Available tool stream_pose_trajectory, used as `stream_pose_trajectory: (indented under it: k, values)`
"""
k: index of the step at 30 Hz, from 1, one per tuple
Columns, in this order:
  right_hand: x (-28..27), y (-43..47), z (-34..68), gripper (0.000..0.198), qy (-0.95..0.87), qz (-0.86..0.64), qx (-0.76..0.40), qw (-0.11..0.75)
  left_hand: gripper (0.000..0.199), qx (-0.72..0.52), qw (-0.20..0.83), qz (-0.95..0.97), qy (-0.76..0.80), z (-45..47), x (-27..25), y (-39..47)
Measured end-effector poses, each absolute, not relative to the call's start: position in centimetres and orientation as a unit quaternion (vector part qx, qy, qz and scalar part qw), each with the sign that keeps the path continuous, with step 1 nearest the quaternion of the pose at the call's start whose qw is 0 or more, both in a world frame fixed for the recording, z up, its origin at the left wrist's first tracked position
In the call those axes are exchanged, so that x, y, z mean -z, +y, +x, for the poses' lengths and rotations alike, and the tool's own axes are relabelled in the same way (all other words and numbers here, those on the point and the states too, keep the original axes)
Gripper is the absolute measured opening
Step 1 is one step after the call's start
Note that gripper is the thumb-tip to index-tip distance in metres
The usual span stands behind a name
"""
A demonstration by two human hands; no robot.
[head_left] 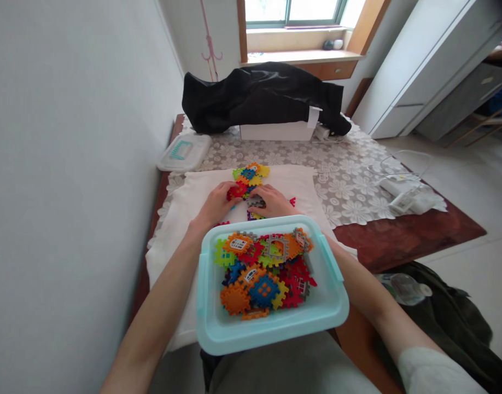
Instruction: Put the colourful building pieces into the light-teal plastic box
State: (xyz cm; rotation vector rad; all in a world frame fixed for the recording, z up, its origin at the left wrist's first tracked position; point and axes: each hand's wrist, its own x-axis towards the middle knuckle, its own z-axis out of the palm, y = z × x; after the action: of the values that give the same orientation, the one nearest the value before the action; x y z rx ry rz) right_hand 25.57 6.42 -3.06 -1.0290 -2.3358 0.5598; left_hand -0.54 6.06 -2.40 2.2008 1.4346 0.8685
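On the white cloth (181,219), my left hand (217,203) has its thumb and fingers closed on a red toothed building piece (237,191). My right hand (272,200) grips a grey toothed building piece (256,202) close beside it. Beyond both hands lies a cluster of joined pieces, among them a blue piece (247,174) and a yellow piece (262,171). A purple piece (250,215) shows partly below my right hand. Nearer to me, a light-blue plastic tub (328,306) holds many loose pieces in orange, red, green, blue and grey.
A white lid (184,153) with a teal handle lies at the table's left edge, by the wall. Black fabric (267,93) covers a white box (278,131) at the back. A white device with cables (410,194) lies at right, above a dark bag (435,317).
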Motion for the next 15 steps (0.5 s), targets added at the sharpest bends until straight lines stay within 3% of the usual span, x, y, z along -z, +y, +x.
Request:
stream_pose_trajectory:
  k: [15]
  values:
    - [3.0,6.4,27.2,0.027,-0.82,-0.43,-0.245,0.288,0.036,-0.306,0.197,0.761,0.537,-0.9,1.9,5.0]
